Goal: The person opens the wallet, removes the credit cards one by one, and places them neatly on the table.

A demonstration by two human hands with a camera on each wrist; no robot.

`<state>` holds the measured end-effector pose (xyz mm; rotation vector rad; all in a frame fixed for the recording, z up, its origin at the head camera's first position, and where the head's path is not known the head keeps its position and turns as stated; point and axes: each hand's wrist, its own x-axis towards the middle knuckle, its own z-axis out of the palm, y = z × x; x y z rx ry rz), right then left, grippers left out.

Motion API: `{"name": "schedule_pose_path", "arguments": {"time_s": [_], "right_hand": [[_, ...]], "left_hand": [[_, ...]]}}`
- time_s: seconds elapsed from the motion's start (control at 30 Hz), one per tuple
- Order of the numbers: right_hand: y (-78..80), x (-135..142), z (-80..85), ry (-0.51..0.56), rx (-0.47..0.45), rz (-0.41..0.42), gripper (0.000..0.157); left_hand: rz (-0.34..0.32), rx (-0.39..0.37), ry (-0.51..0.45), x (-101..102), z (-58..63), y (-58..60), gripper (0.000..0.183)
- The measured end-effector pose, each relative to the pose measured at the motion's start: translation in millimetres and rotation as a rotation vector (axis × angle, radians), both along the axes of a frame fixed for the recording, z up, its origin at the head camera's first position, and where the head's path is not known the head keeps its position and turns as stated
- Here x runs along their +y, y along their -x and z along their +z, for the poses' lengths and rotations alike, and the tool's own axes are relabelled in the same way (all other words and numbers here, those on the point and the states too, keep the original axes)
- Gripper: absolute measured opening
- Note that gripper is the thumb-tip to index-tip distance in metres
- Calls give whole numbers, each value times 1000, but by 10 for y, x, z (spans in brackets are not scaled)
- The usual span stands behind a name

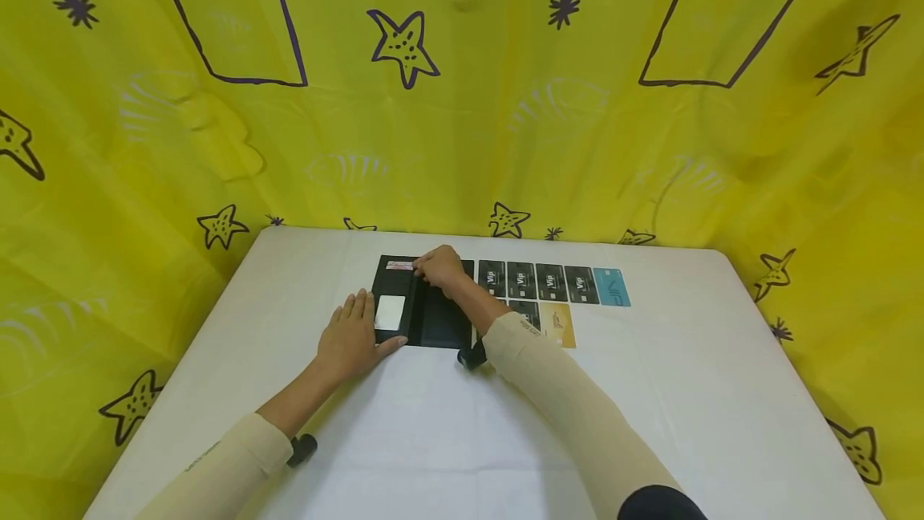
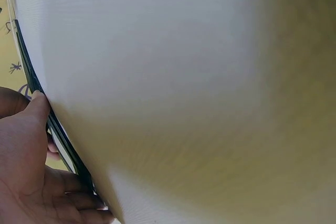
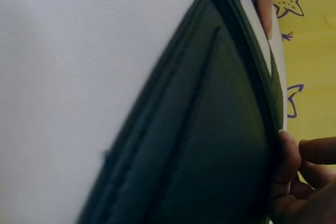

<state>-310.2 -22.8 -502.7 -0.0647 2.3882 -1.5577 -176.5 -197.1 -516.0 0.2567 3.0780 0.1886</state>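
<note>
A black wallet point(image 1: 446, 319) lies spread open on the white table. My left hand point(image 1: 351, 335) rests along its left side, fingers extended, with the thumb on the bottom edge. That thumb point(image 2: 38, 109) also shows against the dark edge in the left wrist view. My right hand point(image 1: 442, 270) reaches over the top of the wallet, fingers bent. Its fingertips pinch the right end of a white-and-red card point(image 1: 399, 266) at the left flap's top. Below that card sits a white rectangular panel point(image 1: 391, 312). In the right wrist view the right thumb point(image 3: 286, 153) is beside the wallet's fold.
Several black Vip cards point(image 1: 521, 280) lie in a row right of the wallet, ending in a blue card point(image 1: 612, 287). A gold card point(image 1: 559, 324) lies below them, partly behind the right sleeve point(image 1: 556, 392). A yellow patterned curtain point(image 1: 462, 127) hangs behind the table point(image 1: 671, 392).
</note>
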Motion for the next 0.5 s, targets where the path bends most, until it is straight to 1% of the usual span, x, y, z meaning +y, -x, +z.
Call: {"name": "schedule_pose_path", "arguments": {"time_s": [0.17,0.3,0.5], "right_hand": [[63,-63,7,-21,-55,-59,18],[90,-114,19,-60,-84,-105,20],[57,-165,44,-128,-43,-139,21]], "left_hand": [[3,3,1,3,-5,-1,105],[3,4,2,2,-23,8,105],[3,-1,-2,-2,-9,19,104]]}}
